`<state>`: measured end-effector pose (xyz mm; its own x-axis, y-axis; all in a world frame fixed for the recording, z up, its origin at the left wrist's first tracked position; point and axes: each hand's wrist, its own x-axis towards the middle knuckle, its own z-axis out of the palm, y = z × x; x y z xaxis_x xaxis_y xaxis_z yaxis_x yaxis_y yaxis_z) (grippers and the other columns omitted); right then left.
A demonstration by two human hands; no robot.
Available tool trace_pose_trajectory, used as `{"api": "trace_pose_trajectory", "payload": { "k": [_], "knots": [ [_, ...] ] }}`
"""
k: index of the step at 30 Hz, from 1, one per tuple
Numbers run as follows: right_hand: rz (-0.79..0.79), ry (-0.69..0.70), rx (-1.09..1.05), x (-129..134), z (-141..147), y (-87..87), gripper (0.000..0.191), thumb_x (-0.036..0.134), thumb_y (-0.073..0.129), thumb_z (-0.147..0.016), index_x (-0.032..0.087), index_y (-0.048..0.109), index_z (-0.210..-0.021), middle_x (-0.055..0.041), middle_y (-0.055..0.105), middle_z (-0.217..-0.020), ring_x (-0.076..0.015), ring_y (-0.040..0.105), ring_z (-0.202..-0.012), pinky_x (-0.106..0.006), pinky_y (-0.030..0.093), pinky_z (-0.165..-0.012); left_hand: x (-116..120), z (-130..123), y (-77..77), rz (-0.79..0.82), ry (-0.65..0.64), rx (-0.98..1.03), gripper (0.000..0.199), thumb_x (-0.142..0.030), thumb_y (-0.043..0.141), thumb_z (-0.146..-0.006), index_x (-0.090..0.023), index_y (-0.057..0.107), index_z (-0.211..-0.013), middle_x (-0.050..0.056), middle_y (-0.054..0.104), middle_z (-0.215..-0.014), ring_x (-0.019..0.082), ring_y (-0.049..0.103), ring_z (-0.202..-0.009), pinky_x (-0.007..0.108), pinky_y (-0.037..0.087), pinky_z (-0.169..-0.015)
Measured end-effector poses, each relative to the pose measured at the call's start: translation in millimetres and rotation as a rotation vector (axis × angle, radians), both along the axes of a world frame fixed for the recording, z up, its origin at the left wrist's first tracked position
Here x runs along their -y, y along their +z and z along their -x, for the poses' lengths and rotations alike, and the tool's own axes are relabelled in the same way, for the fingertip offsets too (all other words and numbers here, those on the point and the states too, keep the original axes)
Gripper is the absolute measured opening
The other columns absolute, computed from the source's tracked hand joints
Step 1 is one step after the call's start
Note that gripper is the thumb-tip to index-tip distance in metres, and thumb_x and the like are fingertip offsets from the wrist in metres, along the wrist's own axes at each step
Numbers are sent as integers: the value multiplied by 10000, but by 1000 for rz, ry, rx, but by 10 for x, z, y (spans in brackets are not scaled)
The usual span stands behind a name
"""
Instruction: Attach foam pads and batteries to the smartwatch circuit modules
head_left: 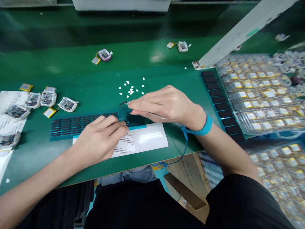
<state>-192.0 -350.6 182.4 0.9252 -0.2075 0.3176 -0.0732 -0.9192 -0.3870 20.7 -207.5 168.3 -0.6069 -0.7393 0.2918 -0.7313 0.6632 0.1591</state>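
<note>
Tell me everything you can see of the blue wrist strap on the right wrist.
The bright blue wrist strap circles the wrist just behind the right hand. It is a smooth, rubbery-looking band lying snug on the skin. A thin blue cord leaves its inner side, hangs slack over the edge of the green workbench, and drops towards a cardboard box.

Green bench mat (71,66) has little white scraps (130,91) all over it, wrapped circuit boards (49,98) off to the left, and big plastic trays of yellow-labeled batteries (252,92) stacked on the right, cardboard box (188,178) underneath.
</note>
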Motion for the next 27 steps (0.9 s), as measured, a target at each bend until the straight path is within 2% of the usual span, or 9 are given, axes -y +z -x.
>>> {"api": "trace_pose_trajectory", "payload": {
  "k": [2, 3, 5, 7, 10, 12, 15, 20, 27],
  "knots": [
    [181, -15, 130, 20, 11, -32, 229, 332, 496, -1044, 205, 669, -1124, -3, 762, -999, -142, 724, -946, -232, 564, -706, -35, 13, 32, -2, -22, -119, 267, -80, 447, -936, -181, 679, -1020, 89, 768, -1055, 255, 677, -950, 388, 488, -753],
    [256, -10, 188, 20, 14, -43, 213, 286, 511, -1037, 202, 648, -1176, -9, 757, -1081, -140, 724, -1000, -230, 588, -745, -48, 7, 66, -35, 19, -253, 263, -83, 461, -935, -204, 676, -1027, 68, 767, -1057, 242, 682, -962, 387, 493, -788],
    [310, 2, 265, 3, 17, -50, 236, 188, 527, -1018, 182, 615, -1237, -28, 736, -1178, -135, 719, -1046, -233, 615, -811, -42, -39, 159, -169, 232, -667, 230, -115, 487, -952, -242, 654, -1046, 18, 755, -1041, 207, 684, -930, 365, 505, -804],
    [324, -1, 289, -34, 10, -37, 253, 131, 527, -1003, 159, 613, -1238, -49, 732, -1191, -136, 722, -1048, -239, 627, -841, 23, -126, 244, -390, 495, -1133, 143, -171, 511, -974, -234, 633, -1018, -3, 735, -973, 168, 664, -816, 317, 508, -731],
    [375, -25, 276, -112, -23, -8, 240, 117, 517, -1003, 141, 637, -1209, -69, 727, -1200, -152, 701, -1117, -260, 629, -905, 180, -255, 277, -689, 687, -1547, 84, -195, 572, -935, -192, 602, -857, 27, 720, -851, 134, 602, -683, 249, 472, -602],
    [448, -34, 265, -164, -53, -1, 227, 125, 545, -993, 123, 655, -1192, -88, 714, -1224, -177, 684, -1157, -283, 629, -928, 261, -283, 237, -756, 759, -1642, 122, -186, 583, -895, -185, 574, -773, 67, 721, -827, 138, 586, -653, 239, 462, -565],
    [546, -5, 313, -222, -93, -13, 220, 136, 624, -953, 86, 674, -1161, -112, 711, -1219, -197, 698, -1131, -270, 649, -874, 291, -223, 156, -767, 801, -1621, 122, -222, 612, -877, -159, 619, -773, 91, 711, -839, 131, 568, -638, 222, 460, -540],
    [562, 79, 436, -284, -132, -45, 234, 119, 673, -917, 36, 666, -1136, -145, 723, -1164, -196, 714, -1094, -261, 642, -905, 199, -83, 106, -698, 820, -1583, 120, -186, 789, -717, -146, 698, -784, 4, 629, -709, 77, 524, -566, 154, 423, -476],
    [555, 102, 395, -368, -138, -27, 224, 123, 670, -923, 26, 677, -1124, -139, 721, -1158, -199, 708, -1103, -263, 632, -932, 140, -19, 128, -780, 808, -1733, 125, -156, 775, -734, -160, 654, -766, -7, 681, -742, 153, 723, -685, 182, 580, -581]
  ]
}}
